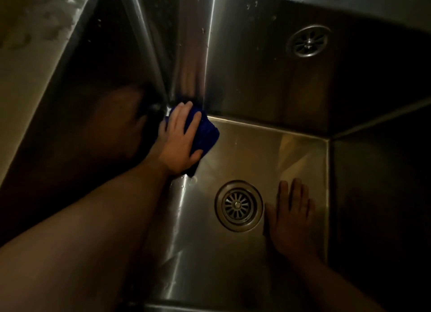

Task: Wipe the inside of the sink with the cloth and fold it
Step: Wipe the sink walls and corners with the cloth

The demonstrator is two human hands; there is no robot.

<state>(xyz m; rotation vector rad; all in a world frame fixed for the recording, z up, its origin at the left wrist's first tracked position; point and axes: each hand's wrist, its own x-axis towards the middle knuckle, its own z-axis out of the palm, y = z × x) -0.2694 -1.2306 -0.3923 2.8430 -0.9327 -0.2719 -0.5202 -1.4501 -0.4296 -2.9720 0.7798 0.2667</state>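
Fingers of the left hand lie spread, pressing the blue cloth into the sink's far-left corner. Right hand rests flat, empty, beside the drain, farther from the cloth.

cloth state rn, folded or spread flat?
Bunched, not neatly folded or spread: the blue cloth sits in a thick wad under the left hand, pressed into the sink corner.
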